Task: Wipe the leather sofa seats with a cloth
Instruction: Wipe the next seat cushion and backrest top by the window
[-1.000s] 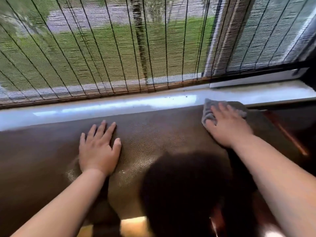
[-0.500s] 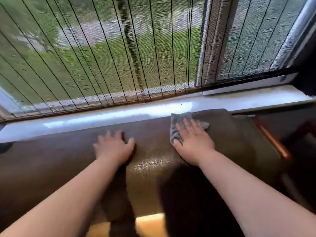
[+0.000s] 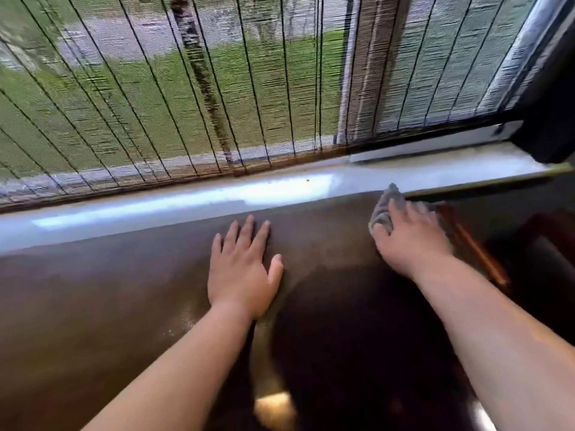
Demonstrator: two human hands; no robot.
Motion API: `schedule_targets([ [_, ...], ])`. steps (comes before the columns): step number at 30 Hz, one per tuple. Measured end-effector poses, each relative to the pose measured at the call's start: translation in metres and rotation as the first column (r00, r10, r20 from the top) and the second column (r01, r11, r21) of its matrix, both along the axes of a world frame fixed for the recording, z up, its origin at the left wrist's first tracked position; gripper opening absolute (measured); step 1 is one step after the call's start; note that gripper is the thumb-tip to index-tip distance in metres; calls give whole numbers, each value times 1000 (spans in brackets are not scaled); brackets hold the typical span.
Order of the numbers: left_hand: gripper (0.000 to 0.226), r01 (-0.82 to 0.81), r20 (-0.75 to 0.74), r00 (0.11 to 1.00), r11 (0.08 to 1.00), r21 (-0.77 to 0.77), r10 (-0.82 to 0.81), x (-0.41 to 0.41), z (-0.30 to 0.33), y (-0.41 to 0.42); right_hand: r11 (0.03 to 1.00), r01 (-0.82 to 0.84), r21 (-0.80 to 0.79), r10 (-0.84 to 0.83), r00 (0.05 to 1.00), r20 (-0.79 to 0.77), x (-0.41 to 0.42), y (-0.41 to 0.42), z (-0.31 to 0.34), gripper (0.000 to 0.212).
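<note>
On one brown leather sofa back, two hands: left hand lies flat, fingers straight; right hand presses one crumpled grey cloth, fingers extended.

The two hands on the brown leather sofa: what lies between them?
Only bare brown leather sofa, in the head view, between left hand and right hand.

Only one view here, a wide-angle cam worn on the person's head, so no second angle to overlap with. It looks forward and down over the top of the brown leather sofa, close in, with both forearms reaching up from the bottom edge. It faces the window: the white sill cuts across mid-frame and the woven blind fills the top. Everything's tilted, and straight lines bow near the edges.
</note>
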State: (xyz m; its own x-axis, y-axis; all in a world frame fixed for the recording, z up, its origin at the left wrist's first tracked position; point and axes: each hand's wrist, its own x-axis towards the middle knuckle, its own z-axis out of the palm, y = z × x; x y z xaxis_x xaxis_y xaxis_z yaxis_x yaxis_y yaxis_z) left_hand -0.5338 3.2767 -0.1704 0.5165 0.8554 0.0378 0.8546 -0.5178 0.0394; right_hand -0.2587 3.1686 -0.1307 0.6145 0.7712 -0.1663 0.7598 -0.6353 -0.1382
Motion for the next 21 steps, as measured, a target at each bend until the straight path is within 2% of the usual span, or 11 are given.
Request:
schedule_targets([
  [2,80,-2,4,1000,1000,5,2,0,-3,1,981,-189,50,188,982,18,-47,22,-4,75],
  [4,80,-5,17,1000,1000,14,4,1,-3,2,898,-437,46,438,899,-17,-89,35,-8,71],
  [6,80,-3,11,1000,1000,23,2,-1,-4,1,846,-534,17,534,845,-13,-86,36,-4,70],
  [8,79,9,9,1000,1000,30,-9,0,-5,1,902,-432,26,431,902,35,-37,26,-10,67],
  [10,77,4,18,1000,999,38,-4,-2,-5,2,981,-193,13,193,981,16,17,15,-12,69],
  [12,77,-1,6,1000,999,48,1,-2,-7,3,996,-91,23,91,996,-5,30,15,-14,69],
  [13,77,0,10,1000,999,45,-1,-1,-7,3,993,-107,48,107,994,0,17,17,-13,69],
  [15,76,-8,34,999,999,44,6,-1,-6,2,968,-239,74,240,971,-6,-27,16,-17,71],
  [18,78,-22,20,1000,999,40,21,-1,-5,1,870,-484,91,484,875,23,-86,-14,-23,73],
  [21,79,-21,22,1000,999,31,21,-1,-2,0,870,-470,149,472,881,28,-69,-34,-23,82],
])
